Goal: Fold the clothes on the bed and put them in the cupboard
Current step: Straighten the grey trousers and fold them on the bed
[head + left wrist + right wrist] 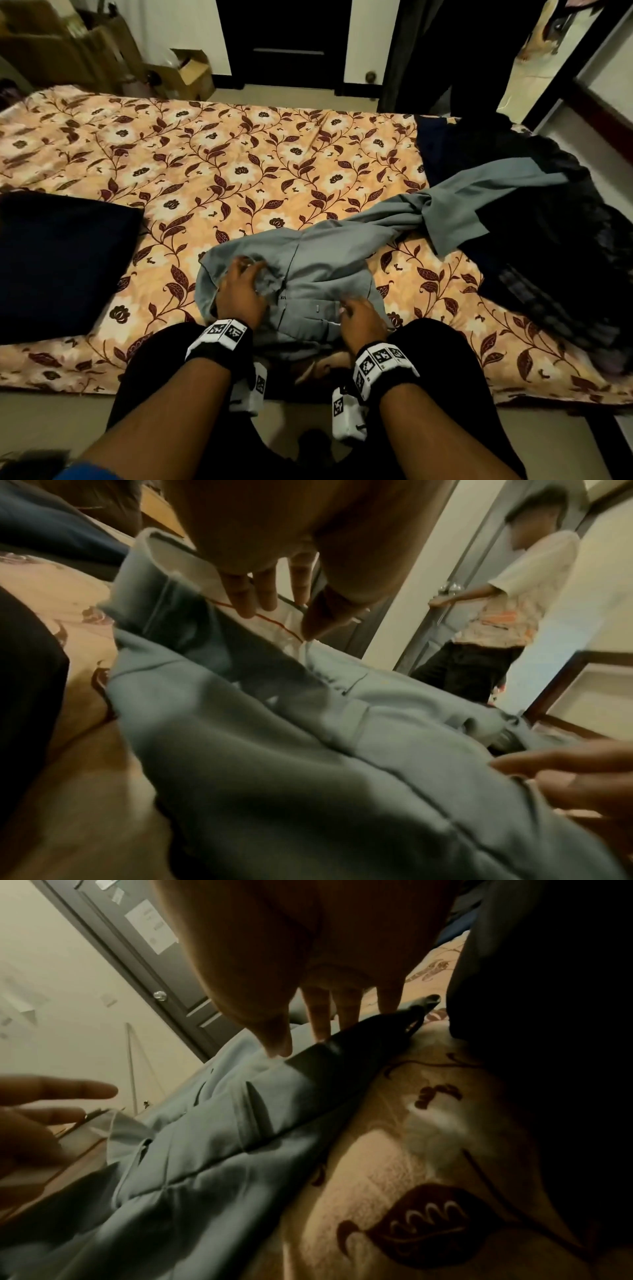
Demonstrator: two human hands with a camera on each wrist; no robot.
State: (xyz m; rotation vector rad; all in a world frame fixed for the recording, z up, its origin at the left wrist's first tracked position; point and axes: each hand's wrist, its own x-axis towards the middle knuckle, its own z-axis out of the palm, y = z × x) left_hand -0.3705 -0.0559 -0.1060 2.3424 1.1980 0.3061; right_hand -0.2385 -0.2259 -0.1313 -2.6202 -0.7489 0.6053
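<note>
Bed (239,147): covered by a peach sheet printed with dark maroon leaves and pale flowers; spans the scene from left to right.

Grey trousers (329,260): lie rumpled on the near middle of the bed, waistband toward the person, one leg trailing to the far right and onto the dark clothes pile (534,219). A pale lining with a red stitch line shows at the turned-out waistband in the left wrist view.

Left hand (241,286): rests on the left part of the waistband. Fingers (246,596) are extended and slightly spread, tips down at the pale lining; the thumb comes close to them, but whether fabric is pinched between them cannot be told.

Right hand (363,323): sits at the right near edge of the trousers. Fingers (316,1015) point down, straight, tips at the cloth edge; no closed grasp is visible.

Dark clothes pile: black and navy garments heaped on the right end of the bed, under the trouser leg.

Dark folded item (58,260): navy or black, lying flat on the left of the bed, well apart from the trousers.

Cardboard boxes (186,73): on the floor beyond the far left side.

Second person (496,610): stands by a door, hand at the knob, blurred.
</note>
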